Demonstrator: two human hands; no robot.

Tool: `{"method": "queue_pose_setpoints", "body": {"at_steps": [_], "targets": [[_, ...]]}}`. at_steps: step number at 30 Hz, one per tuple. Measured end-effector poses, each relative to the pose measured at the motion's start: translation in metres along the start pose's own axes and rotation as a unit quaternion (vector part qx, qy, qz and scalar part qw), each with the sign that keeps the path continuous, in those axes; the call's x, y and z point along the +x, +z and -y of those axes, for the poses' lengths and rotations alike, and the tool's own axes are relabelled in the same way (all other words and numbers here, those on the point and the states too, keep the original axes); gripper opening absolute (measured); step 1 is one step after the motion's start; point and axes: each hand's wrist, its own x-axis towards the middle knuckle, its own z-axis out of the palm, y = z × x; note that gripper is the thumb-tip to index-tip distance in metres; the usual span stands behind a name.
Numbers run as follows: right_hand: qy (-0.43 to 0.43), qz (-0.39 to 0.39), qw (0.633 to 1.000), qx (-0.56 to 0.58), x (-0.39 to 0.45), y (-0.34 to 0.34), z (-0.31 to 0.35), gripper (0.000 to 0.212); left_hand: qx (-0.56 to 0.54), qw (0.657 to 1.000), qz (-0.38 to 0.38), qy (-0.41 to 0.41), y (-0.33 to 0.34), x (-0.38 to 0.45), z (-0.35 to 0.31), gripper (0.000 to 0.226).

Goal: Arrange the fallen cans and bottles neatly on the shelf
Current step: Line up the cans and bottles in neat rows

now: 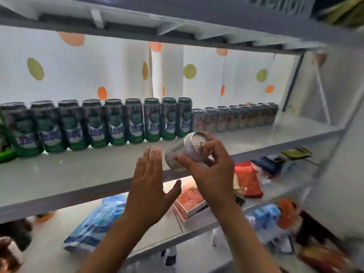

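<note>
A: Both forearms come up from below. Left hand (151,186) is flat, fingers straight and together, holding nothing, just beside the can. Looks like a guide or a stop for it.

B: And the right hand (211,170)?

A: Fingers and thumb curled round a silver can (184,152), tilted, top end facing us, pull tab visible. Held over the shelf's (78,174) front edge, not set down yet.

B: Why tilted?

A: My guess: being turned upright before placing. Smooth thin metal, cylindrical, so it would roll if laid flat.

B: Target?

A: Probably the back edge. Tall green cans (98,123) stand upright in a tight line on the left; shorter silver cans (234,118) continue toward the right back corner. Shelf is flat, pale, glossy.

B: Behind?

A: White curtain (118,71), soft folds, orange and green dots.
</note>
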Motion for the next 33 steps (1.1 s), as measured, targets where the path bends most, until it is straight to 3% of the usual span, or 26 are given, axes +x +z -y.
{"method": "queue_pose_setpoints", "body": {"at_steps": [6,13,18,25,33], "targets": [[0.038,-0.038,0.998,-0.031,0.037,-0.117,-0.035,0.045,-0.028,0.999,0.013,0.031,0.064,0.036,-0.098,0.091],[0.064,-0.064,0.995,-0.05,0.076,-0.203,-0.074,0.038,-0.032,0.995,0.022,0.086,0.108,0.079,-0.176,0.093],[0.071,-0.095,0.991,-0.056,0.112,-0.238,-0.11,0.037,-0.067,0.991,0.068,0.096,0.139,0.112,-0.208,0.09],[0.058,-0.145,0.983,-0.1,0.182,-0.273,-0.16,0.038,-0.09,0.983,0.036,0.154,0.2,0.196,-0.228,0.081],[0.011,-0.103,0.972,-0.211,0.314,-0.295,-0.228,0.037,-0.069,0.975,0.022,0.21,0.255,0.333,-0.256,0.075]]}}
